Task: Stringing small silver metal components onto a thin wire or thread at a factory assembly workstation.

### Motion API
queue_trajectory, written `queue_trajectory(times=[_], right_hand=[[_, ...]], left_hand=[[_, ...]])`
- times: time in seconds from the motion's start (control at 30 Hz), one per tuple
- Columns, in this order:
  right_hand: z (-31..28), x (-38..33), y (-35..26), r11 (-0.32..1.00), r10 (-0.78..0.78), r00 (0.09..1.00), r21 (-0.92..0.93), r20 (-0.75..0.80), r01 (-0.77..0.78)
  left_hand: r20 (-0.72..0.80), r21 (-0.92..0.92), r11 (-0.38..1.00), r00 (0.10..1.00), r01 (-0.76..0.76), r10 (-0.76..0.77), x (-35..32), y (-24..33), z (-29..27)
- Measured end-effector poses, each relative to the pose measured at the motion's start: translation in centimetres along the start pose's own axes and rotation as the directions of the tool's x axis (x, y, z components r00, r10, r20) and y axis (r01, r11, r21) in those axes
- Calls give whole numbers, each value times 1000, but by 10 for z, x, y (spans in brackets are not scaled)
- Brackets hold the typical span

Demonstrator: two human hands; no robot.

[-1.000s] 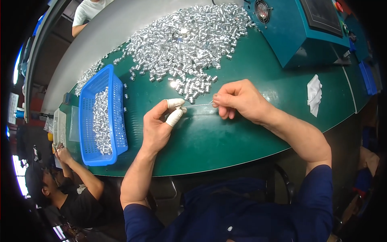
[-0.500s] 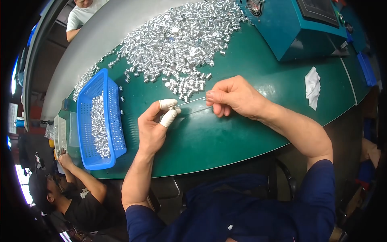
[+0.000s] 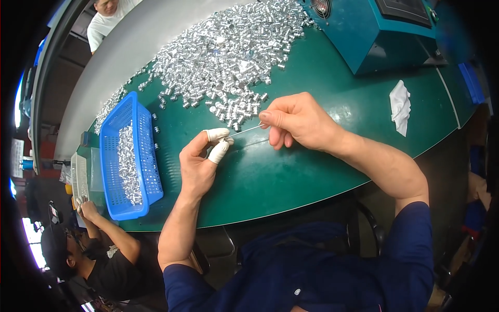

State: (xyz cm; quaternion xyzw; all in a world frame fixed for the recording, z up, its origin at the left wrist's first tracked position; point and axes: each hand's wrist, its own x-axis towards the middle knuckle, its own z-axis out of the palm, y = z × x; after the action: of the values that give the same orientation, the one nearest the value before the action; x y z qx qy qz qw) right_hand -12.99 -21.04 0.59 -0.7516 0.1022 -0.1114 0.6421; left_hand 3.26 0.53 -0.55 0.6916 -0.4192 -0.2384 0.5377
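Observation:
My left hand (image 3: pixel 196 169) has white finger cots (image 3: pixel 218 152) on its thumb and index finger, and the two tips pinch together. What sits between them is too small and covered to make out. My right hand (image 3: pixel 306 122) holds a thin straight metal rod (image 3: pixel 245 130) between thumb and index finger, its other fingers curled below. The rod slants down to the left, its far end meeting the pinched fingertips of my left hand. Just beyond both hands lies a large pile of small silver metal cylinders (image 3: pixel 228 57) on the green table mat (image 3: pixel 275 182).
Left of my hands stands a blue perforated basket (image 3: pixel 107 177) partly filled with silver cylinders. A teal machine (image 3: pixel 395 52) occupies the far right, with a crumpled white cloth (image 3: pixel 400 108) nearer me. One person works beside a pale basket (image 3: pixel 79 174) at left; another is across the table.
My right hand and the rod have shifted slightly left and up. My left hand keeps its pinch almost in place. The whole view has shifted a little.

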Motion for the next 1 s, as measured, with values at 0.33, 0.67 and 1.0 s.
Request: queue_trajectory(times=[0.33, 0.67, 1.0], right_hand=[[-4, 5, 18, 611, -684, 729, -548, -3, 571], [7, 0, 10, 934, -328, 937, -191, -122, 302], [-1, 2, 3, 893, 343, 918, 235, 199, -385]], left_hand=[[9, -198, 969, 989, 149, -150, 3, 0, -3], [-31, -138, 989, 998, 50, -55, 4, -1, 0], [-15, 131, 989, 998, -61, 63, 0, -7, 1]])
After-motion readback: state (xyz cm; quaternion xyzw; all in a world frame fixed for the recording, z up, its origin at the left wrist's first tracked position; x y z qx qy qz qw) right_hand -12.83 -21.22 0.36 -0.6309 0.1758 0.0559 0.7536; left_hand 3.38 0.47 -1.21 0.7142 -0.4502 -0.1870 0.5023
